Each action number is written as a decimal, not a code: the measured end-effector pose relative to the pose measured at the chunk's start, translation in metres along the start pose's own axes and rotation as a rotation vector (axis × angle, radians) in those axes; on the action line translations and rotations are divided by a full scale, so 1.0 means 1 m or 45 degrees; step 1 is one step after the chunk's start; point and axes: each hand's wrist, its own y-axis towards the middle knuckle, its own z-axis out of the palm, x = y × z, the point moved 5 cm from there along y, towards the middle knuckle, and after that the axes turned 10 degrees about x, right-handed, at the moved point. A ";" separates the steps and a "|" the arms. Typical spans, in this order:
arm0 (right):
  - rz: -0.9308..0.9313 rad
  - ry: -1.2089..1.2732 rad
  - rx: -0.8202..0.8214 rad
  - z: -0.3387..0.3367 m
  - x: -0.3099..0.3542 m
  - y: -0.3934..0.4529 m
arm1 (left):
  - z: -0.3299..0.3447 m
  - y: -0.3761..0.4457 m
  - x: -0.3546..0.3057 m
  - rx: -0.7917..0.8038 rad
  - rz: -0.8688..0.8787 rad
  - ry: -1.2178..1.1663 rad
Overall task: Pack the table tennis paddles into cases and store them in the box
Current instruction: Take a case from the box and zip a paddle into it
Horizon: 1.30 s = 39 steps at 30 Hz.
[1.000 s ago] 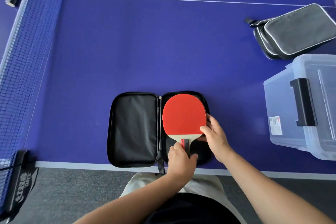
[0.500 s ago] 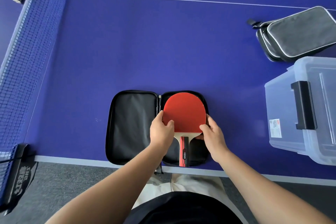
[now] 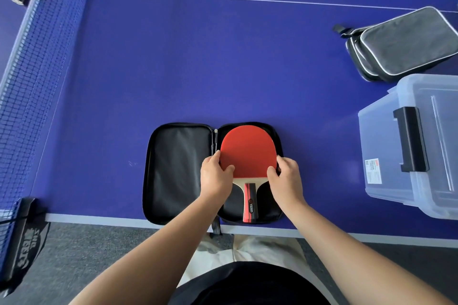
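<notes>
The left hand [image 3: 215,176] and the right hand [image 3: 285,177] each pinch one side of the red paddle [image 3: 247,151]. The left thumb lies flat on the red rubber and the other left fingers [image 3: 216,156] curl round the paddle's left edge. The right fingers [image 3: 272,170] do the same on the right edge. Holding both sides like this likely keeps the paddle straight while it gets settled into place.

Right under the fingers is the open black case [image 3: 178,173]. The paddle lies in the half below the fingers, red side up, and its round top almost touches the far end of that half. Its handle [image 3: 250,203] points back between the two wrists, toward the person, so it fits the long way of the case. The other half, to the left of the left fingers, lies flat with nothing in it. It looks ready to fold over like a book cover. The zipper pull [image 3: 216,131] sits in the fold, just past the left fingers.

The case rests at the near edge of the blue surface [image 3: 198,62], close to the body, so it is easy to reach. Well off to the right of the right fingers stands the clear plastic box [image 3: 386,156] with its black latch [image 3: 411,138], waiting for the packed case. Beyond the box lie grey cases [image 3: 401,42] in a pile. Far left of the left fingers runs the net [image 3: 24,57].
</notes>
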 end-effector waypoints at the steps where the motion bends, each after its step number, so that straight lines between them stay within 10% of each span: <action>1: -0.002 -0.003 -0.001 0.000 -0.001 0.000 | 0.000 0.001 0.002 0.007 -0.003 -0.010; 14: -0.591 -0.626 -0.082 0.027 0.018 -0.022 | -0.101 -0.017 0.094 -0.536 -0.117 0.209; 28: -0.589 -0.656 0.052 0.036 0.029 -0.033 | -0.131 -0.058 0.066 -0.367 -0.011 -0.039; 39: -0.480 0.281 0.225 -0.031 0.076 -0.099 | -0.049 -0.123 -0.027 0.160 0.490 -0.225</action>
